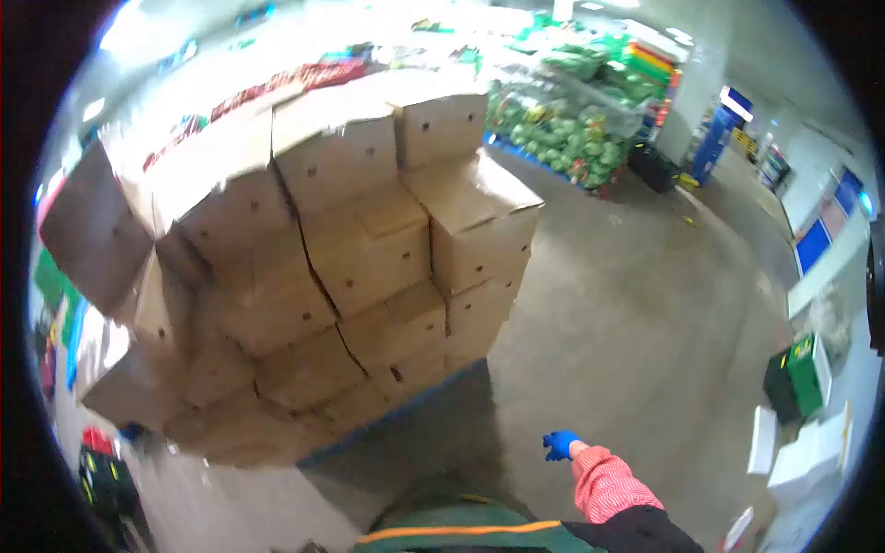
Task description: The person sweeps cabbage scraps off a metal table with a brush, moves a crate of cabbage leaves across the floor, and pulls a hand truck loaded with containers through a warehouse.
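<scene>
My right hand (pixel 559 445), in a blue glove with a red-and-white patterned sleeve, hangs over the floor at the lower middle. Its fingers are loosely bent and a little apart, with nothing in them. Nearest to it is a tall stack of brown cardboard boxes (pixel 369 249), several layers high, on a blue pallet (pixel 396 415). At the stack's left side, a cardboard box (pixel 101 230) juts out with a raised panel. I cannot make out my left hand.
Bagged green produce (pixel 572 138) stands on another blue pallet behind the stack. To the right are a green-and-black crate (pixel 797 378) and white foam boxes (pixel 811 452). Black crates (pixel 111 484) sit at lower left. A pillar (pixel 701 83) rises at the back.
</scene>
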Tool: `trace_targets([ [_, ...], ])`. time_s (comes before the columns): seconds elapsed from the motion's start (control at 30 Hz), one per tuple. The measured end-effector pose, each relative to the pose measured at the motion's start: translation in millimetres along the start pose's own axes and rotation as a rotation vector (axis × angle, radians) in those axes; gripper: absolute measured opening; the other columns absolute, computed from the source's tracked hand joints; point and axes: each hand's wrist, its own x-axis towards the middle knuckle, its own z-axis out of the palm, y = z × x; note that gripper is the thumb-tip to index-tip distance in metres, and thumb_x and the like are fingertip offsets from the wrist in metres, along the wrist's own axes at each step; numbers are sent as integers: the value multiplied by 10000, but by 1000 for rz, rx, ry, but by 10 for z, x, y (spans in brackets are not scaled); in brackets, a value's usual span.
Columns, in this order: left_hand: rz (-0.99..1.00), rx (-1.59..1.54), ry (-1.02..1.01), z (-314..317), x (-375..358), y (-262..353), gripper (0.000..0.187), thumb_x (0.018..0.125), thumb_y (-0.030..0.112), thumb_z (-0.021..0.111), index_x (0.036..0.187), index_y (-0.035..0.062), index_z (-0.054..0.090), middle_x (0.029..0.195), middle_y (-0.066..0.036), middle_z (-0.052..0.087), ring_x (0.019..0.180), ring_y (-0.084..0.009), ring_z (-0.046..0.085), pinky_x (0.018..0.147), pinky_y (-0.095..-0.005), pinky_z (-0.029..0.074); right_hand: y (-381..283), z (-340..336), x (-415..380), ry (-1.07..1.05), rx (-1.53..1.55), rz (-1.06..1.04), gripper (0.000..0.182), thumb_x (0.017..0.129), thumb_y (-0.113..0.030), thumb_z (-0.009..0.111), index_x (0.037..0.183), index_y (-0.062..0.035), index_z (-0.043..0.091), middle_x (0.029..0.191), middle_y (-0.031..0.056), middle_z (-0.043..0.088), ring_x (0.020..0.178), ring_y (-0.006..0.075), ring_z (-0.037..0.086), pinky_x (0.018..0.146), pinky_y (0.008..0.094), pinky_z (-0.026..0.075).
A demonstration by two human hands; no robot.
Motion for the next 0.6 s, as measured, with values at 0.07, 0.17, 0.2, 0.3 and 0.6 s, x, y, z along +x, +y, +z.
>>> trace_targets([
  [0.07, -24, -16, -44, 102, -239, 274, 288, 627, 363, 674, 667, 92, 584, 643, -131, 595, 634, -331, 592, 577, -420, 471, 437, -200, -75, 70, -207, -95, 507, 667, -304, 720, 1059, -37, 542, 1047, 129, 606, 807, 292, 627, 689, 390, 513],
  [0.17, -77, -25, -101, 176, -650, 737, 284, 618, 358, 679, 655, 92, 587, 635, -128, 596, 628, -330, 594, 575, -419, 473, 1426, -235, 173, -173, 674, 435, 507, 689, -339, 706, 1071, -46, 546, 1017, 140, 619, 893, 305, 606, 728, 395, 504],
  [0.2, -103, -29, -125, 155, -745, 935, 283, 615, 357, 681, 651, 92, 588, 633, -127, 597, 626, -329, 594, 575, -418, 474, 1480, -287, 20, -174, 348, 278, 493, 704, -326, 700, 1080, -49, 545, 1005, 138, 625, 864, 289, 617, 719, 384, 509],
  [0.3, -140, -81, -112, 275, -972, 1625, 279, 605, 352, 686, 638, 93, 590, 625, -125, 598, 619, -328, 596, 573, -416, 476, 1824, -911, -24, -238, 109, 223, 469, 733, -297, 690, 1108, -58, 540, 990, 129, 636, 796, 250, 642, 703, 355, 522],
  [0.6, -2, -241, 38, 344, -1280, 3364, 191, 571, 275, 670, 640, 123, 576, 704, -109, 612, 696, -318, 579, 642, -400, 469, 2300, -3164, 1140, -51, -421, -148, 479, 690, -320, 725, 1086, -102, 566, 986, 123, 629, 938, 273, 595, 777, 363, 497],
])
